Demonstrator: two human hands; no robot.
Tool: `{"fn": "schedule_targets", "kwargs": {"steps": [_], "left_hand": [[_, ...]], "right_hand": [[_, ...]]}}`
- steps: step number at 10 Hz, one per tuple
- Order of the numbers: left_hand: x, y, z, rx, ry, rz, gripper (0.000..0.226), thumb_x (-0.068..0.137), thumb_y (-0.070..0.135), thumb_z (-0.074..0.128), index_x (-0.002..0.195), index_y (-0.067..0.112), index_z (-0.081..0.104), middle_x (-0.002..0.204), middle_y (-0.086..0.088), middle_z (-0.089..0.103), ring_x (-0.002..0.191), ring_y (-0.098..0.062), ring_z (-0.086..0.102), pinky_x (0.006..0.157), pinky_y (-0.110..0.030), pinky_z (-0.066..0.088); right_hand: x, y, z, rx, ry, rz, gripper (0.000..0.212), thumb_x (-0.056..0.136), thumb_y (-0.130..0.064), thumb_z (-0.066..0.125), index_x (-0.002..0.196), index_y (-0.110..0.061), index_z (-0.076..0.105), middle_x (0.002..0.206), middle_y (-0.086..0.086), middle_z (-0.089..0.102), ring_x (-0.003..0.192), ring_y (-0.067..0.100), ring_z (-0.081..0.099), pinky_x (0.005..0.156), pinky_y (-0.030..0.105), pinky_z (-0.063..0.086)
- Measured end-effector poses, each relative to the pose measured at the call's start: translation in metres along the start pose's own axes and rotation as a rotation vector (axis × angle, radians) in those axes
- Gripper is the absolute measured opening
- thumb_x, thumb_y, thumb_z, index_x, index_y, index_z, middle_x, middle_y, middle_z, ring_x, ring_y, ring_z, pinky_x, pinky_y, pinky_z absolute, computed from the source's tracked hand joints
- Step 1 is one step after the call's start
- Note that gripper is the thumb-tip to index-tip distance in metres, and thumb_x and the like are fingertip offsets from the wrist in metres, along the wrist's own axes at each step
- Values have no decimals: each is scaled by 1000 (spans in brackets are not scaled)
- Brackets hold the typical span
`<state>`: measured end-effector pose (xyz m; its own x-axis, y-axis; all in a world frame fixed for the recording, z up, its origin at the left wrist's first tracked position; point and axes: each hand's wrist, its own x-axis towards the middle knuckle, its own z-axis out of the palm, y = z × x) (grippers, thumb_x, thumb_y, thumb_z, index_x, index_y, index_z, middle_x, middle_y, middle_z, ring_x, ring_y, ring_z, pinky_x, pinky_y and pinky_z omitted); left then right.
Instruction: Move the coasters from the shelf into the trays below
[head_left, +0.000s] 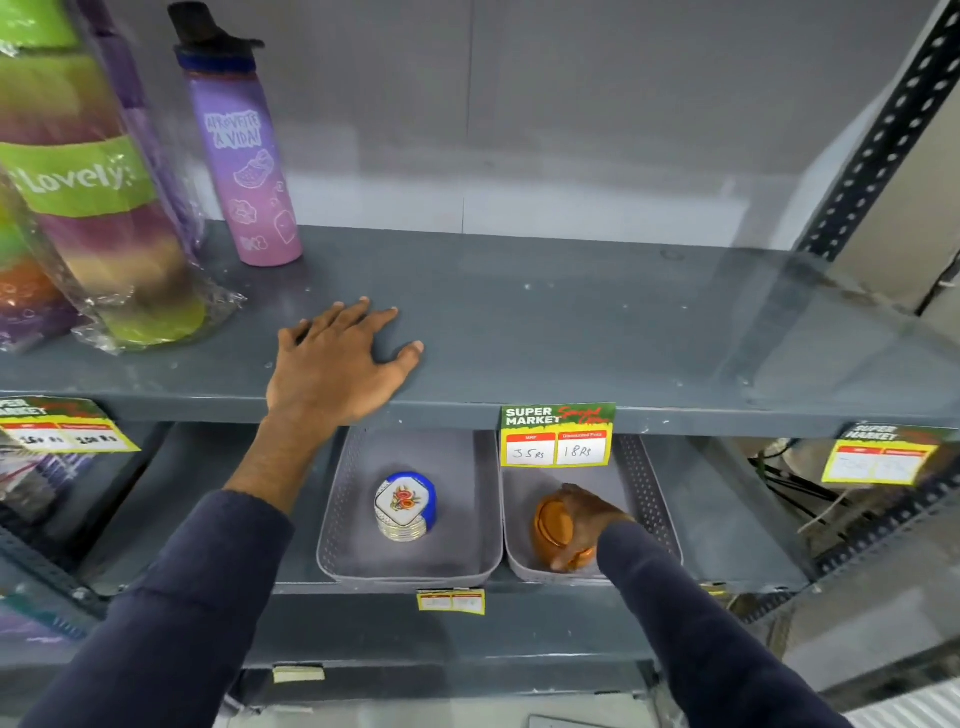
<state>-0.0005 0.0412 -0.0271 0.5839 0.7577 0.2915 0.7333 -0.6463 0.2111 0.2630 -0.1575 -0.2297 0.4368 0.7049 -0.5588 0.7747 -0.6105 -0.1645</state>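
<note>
Your right hand (584, 525) wraps the orange coasters (555, 530) inside the right tray (647, 493), right of the floral stack (405, 506); left hand (332, 364) lies spread flat on the shelf (571, 332) above.

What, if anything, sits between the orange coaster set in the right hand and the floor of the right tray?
Nothing visible. The right hand holds the orange round coaster set low inside the right grey perforated tray, which shows nothing else inside; contact with the floor can't be confirmed.

Shop, price tags (557, 435), steel shelf (571, 332)
</note>
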Motion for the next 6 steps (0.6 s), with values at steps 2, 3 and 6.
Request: {"fn": "schedule_targets", "kwargs": {"steps": [2, 3, 6], "left_hand": [[0, 0, 0, 15, -2, -1, 73, 84, 77, 28, 147, 42, 38, 162, 10, 29, 149, -13, 21, 114, -44, 15], [1, -1, -1, 12, -3, 1, 73, 84, 77, 27, 147, 43, 38, 162, 10, 29, 149, -13, 21, 114, -45, 15], [1, 0, -7, -7, -51, 6, 76, 82, 79, 24, 148, 42, 37, 162, 8, 29, 149, -16, 22, 114, -49, 14]], "right_hand": [[5, -6, 5, -120, 35, 89, 107, 68, -23, 94, 155, -10, 32, 151, 11, 41, 139, 34, 49, 110, 40, 49], [4, -6, 5, -108, 43, 99, 107, 70, -21, 93, 156, -12, 31, 152, 11, 41, 140, 34, 48, 110, 39, 49], [-24, -16, 12, -41, 147, 73, 118, 74, -26, 89, 162, -16, 11, 163, 8, 27, 150, 33, 34, 121, 47, 35]]}}
